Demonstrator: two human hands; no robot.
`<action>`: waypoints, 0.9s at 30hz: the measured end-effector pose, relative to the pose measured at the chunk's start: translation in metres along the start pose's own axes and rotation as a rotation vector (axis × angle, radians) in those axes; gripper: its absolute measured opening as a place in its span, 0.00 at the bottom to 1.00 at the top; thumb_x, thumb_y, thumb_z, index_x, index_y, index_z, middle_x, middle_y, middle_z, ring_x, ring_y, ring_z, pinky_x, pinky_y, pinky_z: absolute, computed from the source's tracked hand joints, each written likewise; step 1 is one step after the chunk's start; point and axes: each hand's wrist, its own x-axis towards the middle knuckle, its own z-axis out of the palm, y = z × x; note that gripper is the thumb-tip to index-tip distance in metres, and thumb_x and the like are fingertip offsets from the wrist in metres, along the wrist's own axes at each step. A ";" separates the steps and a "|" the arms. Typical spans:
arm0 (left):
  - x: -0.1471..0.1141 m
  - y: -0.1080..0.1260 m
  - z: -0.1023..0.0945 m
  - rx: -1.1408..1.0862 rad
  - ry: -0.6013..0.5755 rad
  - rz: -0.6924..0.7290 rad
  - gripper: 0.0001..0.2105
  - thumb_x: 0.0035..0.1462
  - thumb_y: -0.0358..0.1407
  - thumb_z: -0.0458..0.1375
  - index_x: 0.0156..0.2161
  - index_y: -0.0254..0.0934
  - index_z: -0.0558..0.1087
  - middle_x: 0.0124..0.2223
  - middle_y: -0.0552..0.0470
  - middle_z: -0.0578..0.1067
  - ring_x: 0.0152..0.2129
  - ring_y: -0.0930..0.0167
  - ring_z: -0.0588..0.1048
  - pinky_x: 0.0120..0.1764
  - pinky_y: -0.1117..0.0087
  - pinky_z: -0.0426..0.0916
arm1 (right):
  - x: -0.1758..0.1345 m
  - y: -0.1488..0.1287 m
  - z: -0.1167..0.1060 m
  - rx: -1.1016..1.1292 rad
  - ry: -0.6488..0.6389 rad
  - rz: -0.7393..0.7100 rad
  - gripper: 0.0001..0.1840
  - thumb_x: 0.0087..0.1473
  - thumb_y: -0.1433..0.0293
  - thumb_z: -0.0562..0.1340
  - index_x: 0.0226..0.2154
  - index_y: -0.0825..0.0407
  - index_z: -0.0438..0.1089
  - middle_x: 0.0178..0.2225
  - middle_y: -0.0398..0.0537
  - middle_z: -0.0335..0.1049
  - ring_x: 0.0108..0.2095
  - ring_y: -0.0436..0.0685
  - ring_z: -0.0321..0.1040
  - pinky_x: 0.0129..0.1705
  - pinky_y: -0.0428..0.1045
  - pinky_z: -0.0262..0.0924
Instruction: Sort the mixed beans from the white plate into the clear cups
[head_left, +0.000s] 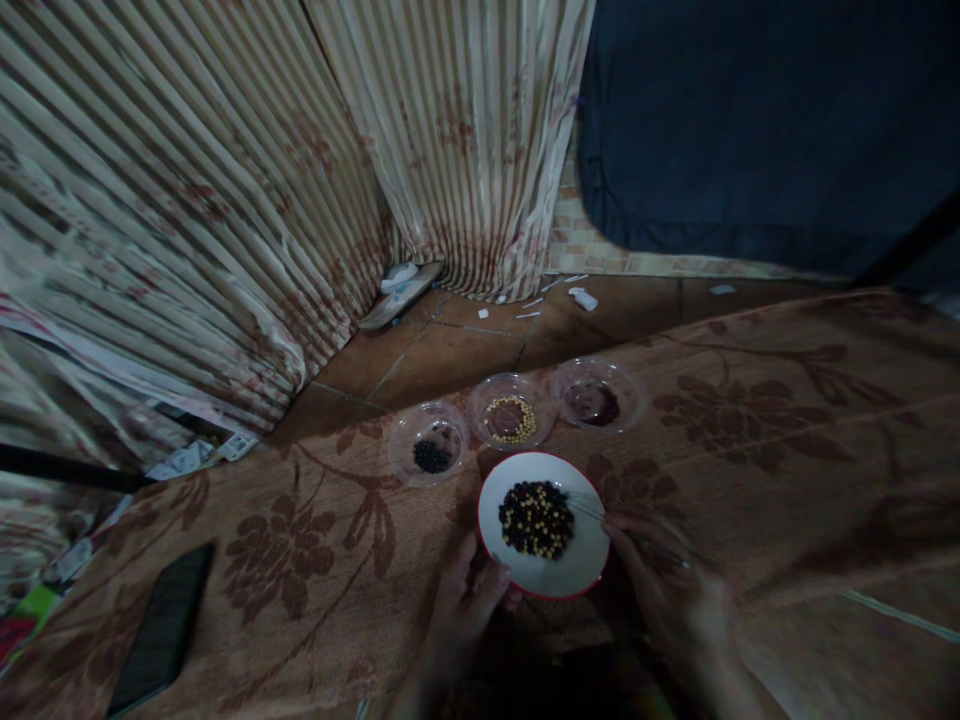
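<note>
A white plate with a red rim (pixel 540 582) holds a mixed heap of dark and yellow beans (pixel 536 520). My left hand (pixel 469 600) grips the plate's lower left edge, thumb at the rim. In my right hand (pixel 667 580), at the plate's right edge, are thin metal tweezers (pixel 589 507); their tips reach over the plate beside the heap, partly blurred. Behind the plate stand three clear plastic bowls: the left bowl (pixel 401 455) has black beans, the middle bowl (pixel 480 425) yellow beans, and the right bowl (pixel 634 400) dark red beans.
A brown flower-patterned cloth (pixel 322 610) covers the low table. A dark phone (pixel 165 625) lies at the left. Beyond the table are the tiled floor (pixel 450 345) with white scraps, a slipper (pixel 405 295), striped curtains (pixel 457 130) and a dark blue cloth (pixel 750 130).
</note>
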 end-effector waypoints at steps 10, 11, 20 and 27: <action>0.002 -0.002 0.001 -0.038 -0.006 -0.001 0.25 0.54 0.47 0.64 0.52 0.35 0.70 0.28 0.52 0.74 0.23 0.71 0.72 0.28 0.70 0.68 | 0.020 -0.035 -0.002 0.168 0.064 0.150 0.09 0.52 0.61 0.66 0.29 0.50 0.76 0.32 0.50 0.77 0.34 0.58 0.75 0.34 0.50 0.71; 0.002 -0.002 0.002 -0.057 -0.006 0.003 0.24 0.53 0.47 0.64 0.52 0.36 0.71 0.28 0.52 0.74 0.23 0.71 0.71 0.28 0.71 0.68 | 0.024 -0.041 0.000 0.181 0.056 0.144 0.09 0.53 0.61 0.66 0.29 0.49 0.77 0.33 0.50 0.77 0.34 0.58 0.75 0.33 0.49 0.71; 0.005 -0.011 0.001 -0.197 -0.104 0.032 0.21 0.54 0.43 0.64 0.51 0.35 0.70 0.32 0.51 0.75 0.24 0.73 0.71 0.28 0.73 0.66 | 0.078 -0.093 0.063 0.244 -0.127 -0.074 0.09 0.56 0.62 0.63 0.32 0.49 0.77 0.34 0.49 0.78 0.37 0.58 0.75 0.39 0.51 0.71; 0.004 -0.019 0.002 -0.252 -0.123 0.090 0.21 0.57 0.42 0.62 0.52 0.36 0.68 0.35 0.50 0.75 0.24 0.75 0.71 0.29 0.74 0.66 | 0.083 -0.103 0.076 0.249 -0.140 -0.054 0.10 0.55 0.61 0.64 0.32 0.50 0.77 0.36 0.49 0.78 0.38 0.58 0.75 0.42 0.51 0.69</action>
